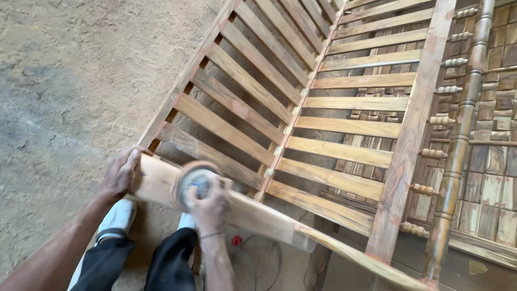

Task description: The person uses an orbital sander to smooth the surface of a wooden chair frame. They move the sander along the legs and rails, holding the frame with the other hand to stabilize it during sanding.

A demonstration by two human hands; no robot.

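Floor (70, 81): bare, dusty ground, left of the work; the person's white shoes (119, 215) and black trousers (107, 261) stand on it below the armrest.
Left hand (119, 175): laid flat, fingers spread, over the rounded end of the wooden armrest (253, 213); it presses and steadies, not closed around anything.
Work piece: the armrest belongs to a slatted wooden bench (323, 124), unfinished, lying close in front of the person; the armrest runs from lower left towards the lower right.
Right hand (209, 203): clenched over a handheld disc sander (195, 180), gripping it from above; the round pad sits on the armrest's upper face, just beside the left hand.
Pad state: the disc looks blurred, so I judge it to be spinning.
Risk 1: the left hand's fingers lie near the pad; a skid along the grain could bring the disc onto them.
Risk 2: dwelling on one spot or tilting the pad could gouge the curved face.
Cord (258, 258): coiled loosely on the floor beside the feet, with a small red part (236, 241); judged a trip and snag hazard.
Slats: gaps open between them; a slip could drop the pad edge into one.
Turned spindle rail (458, 145): far right, well apart from the hands.
Containers: none visible in this view; no contents to record.
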